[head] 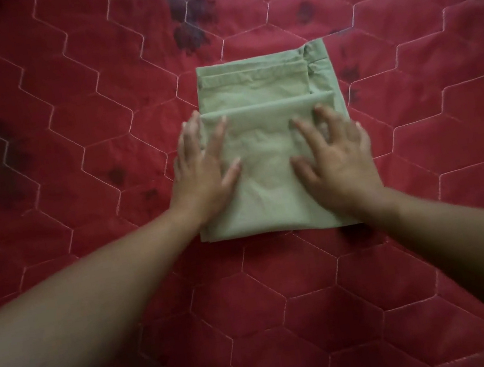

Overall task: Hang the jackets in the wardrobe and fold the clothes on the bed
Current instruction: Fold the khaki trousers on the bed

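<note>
Forearms low | left hand (204, 173), right hand (337, 156) flat, ungripped, on folded trousers (266, 144) | press outward, square edges on bed (68, 148)

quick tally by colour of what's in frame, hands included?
Light green folded garment: 1
Red quilted bedspread: 1
Bare hands: 2, left hand and right hand, both flat on the garment
Total: 4
</note>
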A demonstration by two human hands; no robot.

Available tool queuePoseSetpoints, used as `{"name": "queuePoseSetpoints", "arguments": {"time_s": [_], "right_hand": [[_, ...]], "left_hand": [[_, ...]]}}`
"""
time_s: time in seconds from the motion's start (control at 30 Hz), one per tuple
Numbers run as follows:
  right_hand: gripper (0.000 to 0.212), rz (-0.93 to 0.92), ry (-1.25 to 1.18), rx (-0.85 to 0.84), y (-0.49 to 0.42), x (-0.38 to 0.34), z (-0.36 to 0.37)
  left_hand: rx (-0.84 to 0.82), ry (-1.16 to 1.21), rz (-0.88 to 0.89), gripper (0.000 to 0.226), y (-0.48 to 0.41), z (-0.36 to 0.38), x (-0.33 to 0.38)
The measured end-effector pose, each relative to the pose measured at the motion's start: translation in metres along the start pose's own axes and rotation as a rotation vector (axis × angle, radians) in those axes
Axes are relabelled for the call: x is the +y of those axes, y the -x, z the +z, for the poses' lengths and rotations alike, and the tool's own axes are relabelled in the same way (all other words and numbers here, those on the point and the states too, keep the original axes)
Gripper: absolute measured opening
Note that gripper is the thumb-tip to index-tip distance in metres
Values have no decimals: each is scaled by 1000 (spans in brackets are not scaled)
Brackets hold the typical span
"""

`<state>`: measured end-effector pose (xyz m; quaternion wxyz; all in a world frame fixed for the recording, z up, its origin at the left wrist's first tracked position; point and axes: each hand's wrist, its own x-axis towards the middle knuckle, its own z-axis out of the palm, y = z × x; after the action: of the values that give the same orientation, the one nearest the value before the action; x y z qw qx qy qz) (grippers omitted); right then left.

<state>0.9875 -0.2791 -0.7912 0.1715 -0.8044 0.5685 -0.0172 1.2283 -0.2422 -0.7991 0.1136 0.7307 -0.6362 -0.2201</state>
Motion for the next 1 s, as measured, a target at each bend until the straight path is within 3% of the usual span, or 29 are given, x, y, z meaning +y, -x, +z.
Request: {"name": "queuePoseSetpoints", "arguments": {"time_s": [0.07,0.17,0.23,0.37,0.47,0.63,0.83,1.0], "right_hand": [[68,41,-97,42,-23,6,-20],[67,192,-252,-51,-50,17,-41],[48,220,-221,-69,-54,19,-50],[13,215,-349,-72,-48,21,-67],[8,273,-554,-29,-61,21,-86],[10,287,-583,46,-105,21,-90],[27,318,-507,57,-140,24,-59],[39,161,-288,45,-142,28,-37]], "left_hand": [[52,125,-80,70,-24,-17,2],[-6,396,-285,47,-43,-31,-1],[-19,520,-384,32,-39,-39,-1],[34,539,-346,12,-29,-58,4],[27,599,-308,11,-46,-78,16],[45,499,-264,12,-96,-79,14],[101,426,-317,11,-131,-47,2],[136,193,-351,34,-134,-25,-1]]}}
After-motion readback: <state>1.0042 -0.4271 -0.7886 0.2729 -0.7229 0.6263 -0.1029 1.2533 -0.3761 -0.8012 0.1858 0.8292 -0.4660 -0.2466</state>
